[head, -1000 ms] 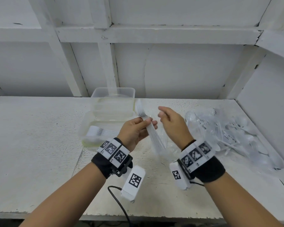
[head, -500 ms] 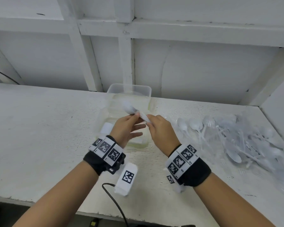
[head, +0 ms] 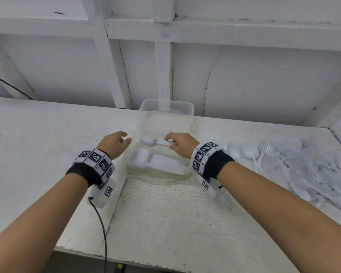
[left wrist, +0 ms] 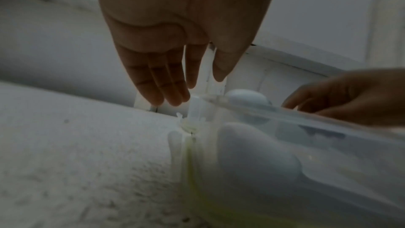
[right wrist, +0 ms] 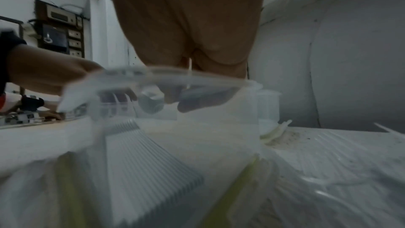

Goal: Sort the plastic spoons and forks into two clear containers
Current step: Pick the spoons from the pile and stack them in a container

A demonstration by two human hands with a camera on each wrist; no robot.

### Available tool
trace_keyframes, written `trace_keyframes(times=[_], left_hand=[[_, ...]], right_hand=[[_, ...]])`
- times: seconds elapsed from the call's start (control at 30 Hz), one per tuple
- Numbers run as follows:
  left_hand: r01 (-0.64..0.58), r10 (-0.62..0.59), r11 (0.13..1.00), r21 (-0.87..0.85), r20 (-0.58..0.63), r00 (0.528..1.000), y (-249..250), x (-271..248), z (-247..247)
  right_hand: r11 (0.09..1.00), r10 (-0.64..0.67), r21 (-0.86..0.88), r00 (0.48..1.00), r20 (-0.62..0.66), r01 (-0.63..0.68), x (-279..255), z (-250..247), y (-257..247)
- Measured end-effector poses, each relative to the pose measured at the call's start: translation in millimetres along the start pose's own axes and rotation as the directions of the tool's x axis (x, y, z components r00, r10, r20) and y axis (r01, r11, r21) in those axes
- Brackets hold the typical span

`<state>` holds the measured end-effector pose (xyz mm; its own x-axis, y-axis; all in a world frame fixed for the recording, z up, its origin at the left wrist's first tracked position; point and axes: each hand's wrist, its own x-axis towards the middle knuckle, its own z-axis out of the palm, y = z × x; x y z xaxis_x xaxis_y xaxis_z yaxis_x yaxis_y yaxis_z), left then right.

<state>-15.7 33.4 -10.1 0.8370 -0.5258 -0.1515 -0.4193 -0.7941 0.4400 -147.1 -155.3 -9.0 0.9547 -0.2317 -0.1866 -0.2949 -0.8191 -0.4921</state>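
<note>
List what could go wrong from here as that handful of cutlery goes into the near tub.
The right hand holds a bundle of cutlery by the handles only, over the near tub; the bundle could fan apart and spill when let go.

The bundle's heads look like spoons; the stack below is too blurred to tell, so kinds could get mixed.

The left hand is open beside the tub, so it may slide.

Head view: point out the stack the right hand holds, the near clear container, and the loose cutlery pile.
stack of spoons (head: 156,142): head view, on the handles left of the right hand (head: 182,143).
near clear container (head: 159,173): head view, on its front wall.
loose cutlery pile (head: 303,166): head view, mid-pile.
</note>
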Motion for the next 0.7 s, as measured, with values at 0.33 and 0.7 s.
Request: trace_keyframes(times=[0.33, 0.7], left_hand=[[0.081, -0.059, 0.950, -0.300, 0.079, 0.995, 2.5, 2.3, 12.4], [0.093, -0.072, 0.943, -0.320, 0.079, 0.994, -2.4, 3.7, 15.1]], right_hand=[[0.991, 0.058, -0.125, 0.988, 0.144, -0.040, 22.0, 14.5, -4.2], [0.983, 0.112, -0.165, 0.973, 0.200, -0.079, 29.5, 17.7, -8.9]])
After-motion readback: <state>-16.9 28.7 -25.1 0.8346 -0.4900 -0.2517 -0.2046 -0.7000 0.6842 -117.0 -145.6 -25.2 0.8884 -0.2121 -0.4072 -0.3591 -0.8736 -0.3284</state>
